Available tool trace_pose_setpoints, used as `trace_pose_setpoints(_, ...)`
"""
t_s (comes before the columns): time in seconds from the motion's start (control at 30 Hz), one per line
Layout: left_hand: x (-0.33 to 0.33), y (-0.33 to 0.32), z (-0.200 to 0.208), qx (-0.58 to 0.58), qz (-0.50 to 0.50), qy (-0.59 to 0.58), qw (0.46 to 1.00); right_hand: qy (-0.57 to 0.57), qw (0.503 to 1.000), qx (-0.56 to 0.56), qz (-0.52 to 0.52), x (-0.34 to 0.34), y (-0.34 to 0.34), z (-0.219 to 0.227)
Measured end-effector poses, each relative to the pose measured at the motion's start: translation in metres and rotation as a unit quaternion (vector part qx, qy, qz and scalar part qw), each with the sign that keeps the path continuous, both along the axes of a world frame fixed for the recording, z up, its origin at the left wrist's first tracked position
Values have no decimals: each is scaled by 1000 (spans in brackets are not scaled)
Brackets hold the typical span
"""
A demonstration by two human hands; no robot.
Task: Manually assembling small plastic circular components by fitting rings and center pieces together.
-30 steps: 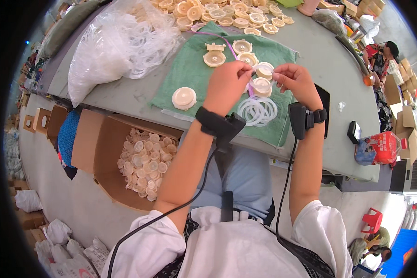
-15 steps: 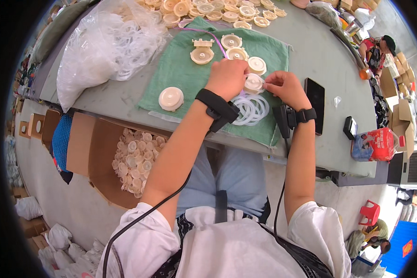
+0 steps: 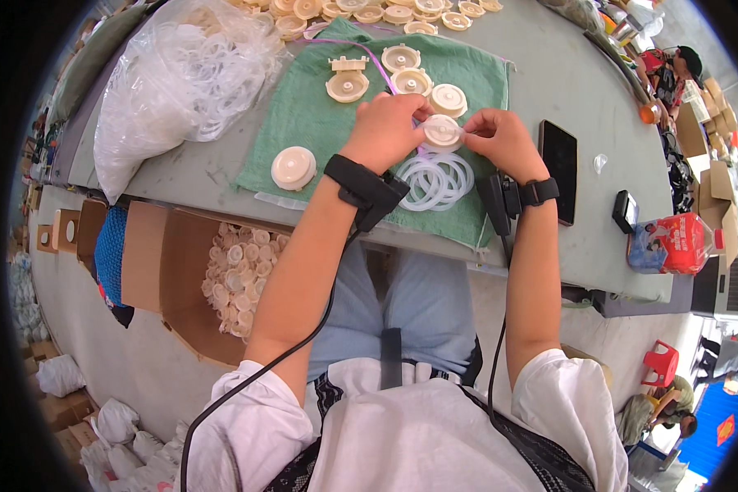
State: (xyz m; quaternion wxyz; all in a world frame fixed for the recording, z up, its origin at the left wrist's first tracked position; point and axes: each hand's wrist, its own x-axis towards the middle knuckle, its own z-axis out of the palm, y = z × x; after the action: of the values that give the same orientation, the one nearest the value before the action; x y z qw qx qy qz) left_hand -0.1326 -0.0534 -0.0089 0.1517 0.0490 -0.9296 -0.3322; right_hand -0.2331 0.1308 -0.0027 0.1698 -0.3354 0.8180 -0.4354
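My left hand and my right hand are closed in pinches at opposite sides of a round cream plastic part. A translucent sealing ring seems to stretch over its face between my fingertips; its outline is faint. Just below lies a loose pile of similar rings on a green cloth. Another cream part sits right behind the held one, with several more farther back. A single cream disc rests at the cloth's left side.
A clear bag of rings stands at the left, and many cream parts cover the table's far edge. Right of my hands are a phone, a small black device and a red package. An open carton of small parts sits below the table.
My left fingers have drawn back leftward from the part's top, and the translucent ring now shows across its face. The whole view has shifted slightly.
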Motion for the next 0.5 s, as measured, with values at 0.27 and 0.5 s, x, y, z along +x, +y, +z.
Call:
trace_pose_setpoints(0.27, -9, 4, -1, -93, 22, -3, 995, 40, 998, 5, -40, -1, -4, -7)
trace_pose_setpoints(0.5, -22, 2, 10, -121, 26, -104, 987, 60, 994, 0, -92, -4, -11, -15)
